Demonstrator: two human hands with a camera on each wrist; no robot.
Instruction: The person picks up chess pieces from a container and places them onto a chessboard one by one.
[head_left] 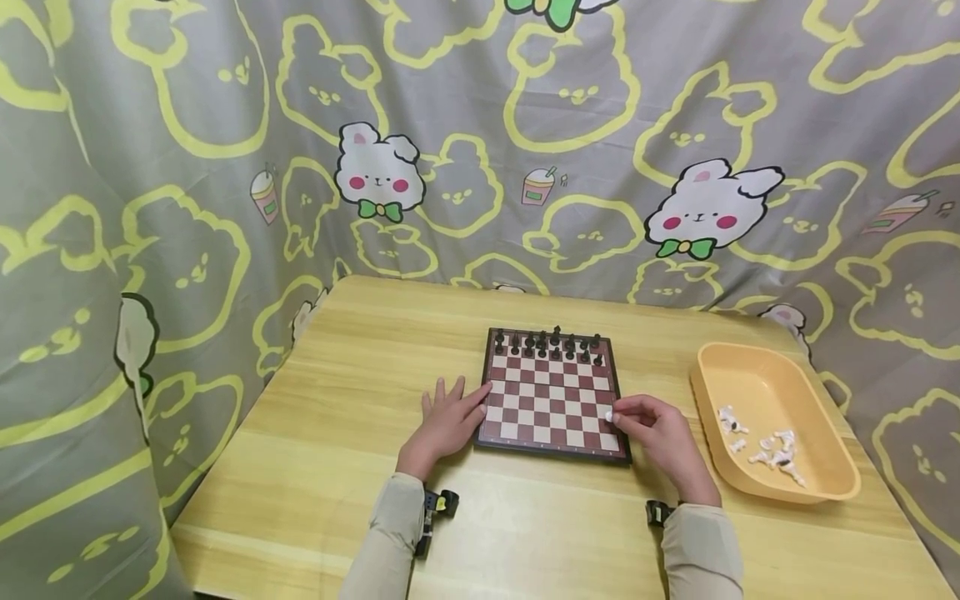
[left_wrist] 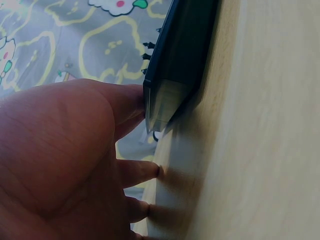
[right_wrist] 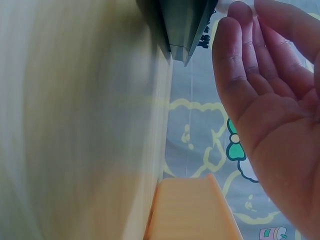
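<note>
A brown-and-cream chessboard with a dark rim lies on the table, black chess pieces standing in two rows along its far side. My left hand rests at the board's left edge with fingers spread. In the left wrist view, that hand touches the dark side of the board, other fingertips down on the tabletop. Over the right edge, my right hand pinches a small white chess piece between thumb and fingers; most of the piece is hidden.
To the right of the board sits an orange plastic tray with several white chess pieces lying in it. A wooden table carries everything. Behind and beside it hangs a grey patterned curtain.
</note>
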